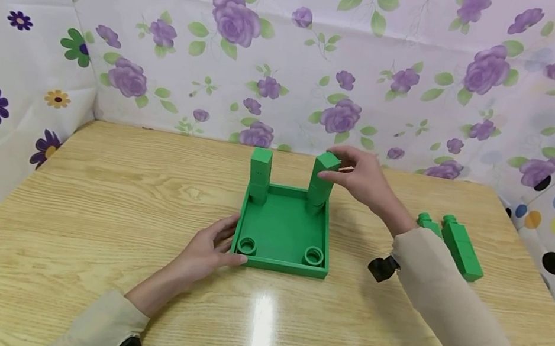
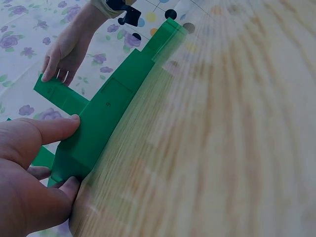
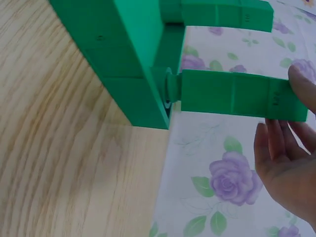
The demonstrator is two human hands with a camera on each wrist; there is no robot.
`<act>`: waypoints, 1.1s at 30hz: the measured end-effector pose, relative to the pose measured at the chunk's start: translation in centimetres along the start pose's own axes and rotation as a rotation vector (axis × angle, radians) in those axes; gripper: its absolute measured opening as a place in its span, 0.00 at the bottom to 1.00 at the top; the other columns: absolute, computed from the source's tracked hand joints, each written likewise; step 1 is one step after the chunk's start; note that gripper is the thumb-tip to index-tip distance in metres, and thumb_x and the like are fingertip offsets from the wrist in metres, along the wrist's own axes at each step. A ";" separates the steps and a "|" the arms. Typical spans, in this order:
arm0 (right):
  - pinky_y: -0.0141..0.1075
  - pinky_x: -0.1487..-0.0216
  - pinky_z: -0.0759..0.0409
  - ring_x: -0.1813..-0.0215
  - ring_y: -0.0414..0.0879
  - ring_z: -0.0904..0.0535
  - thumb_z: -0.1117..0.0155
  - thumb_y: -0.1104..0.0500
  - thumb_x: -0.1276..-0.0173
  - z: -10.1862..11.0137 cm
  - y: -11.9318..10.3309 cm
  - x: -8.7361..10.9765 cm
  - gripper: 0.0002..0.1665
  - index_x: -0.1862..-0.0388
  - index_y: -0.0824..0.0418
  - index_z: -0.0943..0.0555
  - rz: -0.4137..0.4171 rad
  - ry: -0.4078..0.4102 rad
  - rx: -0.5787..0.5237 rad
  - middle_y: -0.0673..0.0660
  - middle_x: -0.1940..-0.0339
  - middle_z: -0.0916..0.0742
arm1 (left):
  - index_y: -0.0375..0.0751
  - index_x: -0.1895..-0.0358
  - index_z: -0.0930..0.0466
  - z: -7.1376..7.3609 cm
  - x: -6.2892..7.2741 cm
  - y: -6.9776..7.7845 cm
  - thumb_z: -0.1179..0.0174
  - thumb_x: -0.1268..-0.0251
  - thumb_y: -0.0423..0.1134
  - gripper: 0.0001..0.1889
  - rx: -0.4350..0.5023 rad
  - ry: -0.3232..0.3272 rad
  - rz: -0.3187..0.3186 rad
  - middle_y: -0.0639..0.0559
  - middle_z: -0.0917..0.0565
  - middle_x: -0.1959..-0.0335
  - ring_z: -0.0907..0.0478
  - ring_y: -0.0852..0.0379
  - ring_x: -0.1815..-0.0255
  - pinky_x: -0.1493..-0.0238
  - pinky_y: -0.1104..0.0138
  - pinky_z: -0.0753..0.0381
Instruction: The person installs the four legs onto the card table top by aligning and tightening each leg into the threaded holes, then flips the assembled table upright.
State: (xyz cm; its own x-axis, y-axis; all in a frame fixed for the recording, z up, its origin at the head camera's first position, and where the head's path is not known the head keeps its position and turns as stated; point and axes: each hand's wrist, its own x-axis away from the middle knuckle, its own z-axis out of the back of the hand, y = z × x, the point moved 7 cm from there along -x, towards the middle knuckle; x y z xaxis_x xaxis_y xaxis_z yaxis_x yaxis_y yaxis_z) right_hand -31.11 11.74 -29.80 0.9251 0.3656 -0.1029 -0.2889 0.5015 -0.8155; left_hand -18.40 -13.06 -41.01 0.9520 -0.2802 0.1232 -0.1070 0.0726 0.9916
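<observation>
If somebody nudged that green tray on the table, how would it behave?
The green tray looks stiff, judging by its straight, unbent walls. Lying flat on the wood-grained table, it would probably slide rather than roll. The left post and right post, tall and narrow at its far corners, might wobble.

Centre of the counter (image 1: 84, 240), there sits the tray (image 1: 278, 266), with a left post (image 1: 259, 173) and a right post (image 1: 321, 182) upright at its back corners, a left socket (image 1: 247, 246) and a right socket (image 1: 313, 256) at its front ones! Left hand (image 1: 203, 254) on the near left corner, right hand (image 1: 363, 177) at the right post's top, and off to the right, well apart from the tray, two loose posts (image 1: 462, 248) lie side by side, one partly behind the right sleeve (image 1: 451, 306). Beyond the counter's far edge, the backdrop (image 1: 275, 47) spans the rear.
</observation>
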 end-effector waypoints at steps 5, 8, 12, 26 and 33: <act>0.44 0.54 0.19 0.50 0.52 0.22 0.25 0.51 0.42 0.0 0.2 0.0 0.30 0.47 0.65 0.25 -0.011 0.103 0.047 0.60 0.54 0.19 | 0.36 0.24 0.49 -0.1 0.0 0.1 0.35 0.41 0.24 0.43 0.001 -0.002 -0.001 0.36 0.44 0.26 0.47 0.43 0.26 0.32 0.62 0.35; 0.44 0.56 0.19 0.53 0.52 0.22 0.24 0.50 0.43 0.2 0.5 0.1 0.30 0.50 0.65 0.25 -0.020 0.140 0.050 0.60 0.56 0.19 | 0.36 0.24 0.49 -0.2 -0.1 0.1 0.35 0.41 0.24 0.43 0.001 -0.002 -0.003 0.36 0.44 0.26 0.47 0.43 0.26 0.32 0.61 0.36; 0.45 0.56 0.20 0.53 0.52 0.23 0.25 0.50 0.43 0.2 0.7 0.3 0.29 0.51 0.65 0.26 -0.024 0.150 0.053 0.60 0.56 0.20 | 0.36 0.24 0.49 -0.2 -0.1 0.0 0.35 0.42 0.24 0.44 -0.003 -0.002 -0.002 0.36 0.44 0.26 0.47 0.43 0.26 0.32 0.60 0.36; 0.48 0.40 0.25 0.37 0.54 0.28 0.31 0.54 0.35 -0.4 1.0 0.1 0.33 0.34 0.62 0.28 -0.024 0.003 -0.125 0.60 0.41 0.22 | 0.36 0.24 0.48 0.2 0.0 -0.2 0.34 0.43 0.24 0.44 -0.008 0.013 0.006 0.36 0.43 0.27 0.46 0.43 0.26 0.32 0.61 0.36; 0.48 0.34 0.31 0.36 0.52 0.28 0.35 0.62 0.32 -0.2 1.1 0.2 0.33 0.29 0.60 0.32 0.006 -0.126 -0.324 0.60 0.35 0.23 | 0.35 0.25 0.48 0.0 0.0 0.1 0.34 0.43 0.24 0.44 -0.009 0.005 -0.016 0.36 0.43 0.27 0.47 0.43 0.26 0.31 0.61 0.36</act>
State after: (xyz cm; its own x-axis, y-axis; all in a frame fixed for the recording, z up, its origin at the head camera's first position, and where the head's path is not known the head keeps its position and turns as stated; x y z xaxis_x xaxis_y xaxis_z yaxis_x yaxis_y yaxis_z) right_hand -31.16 12.23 -30.77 0.8800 0.4719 -0.0539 -0.1824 0.2309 -0.9557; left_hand -18.40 -13.03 -40.94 0.9549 -0.2767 0.1075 -0.0894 0.0771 0.9930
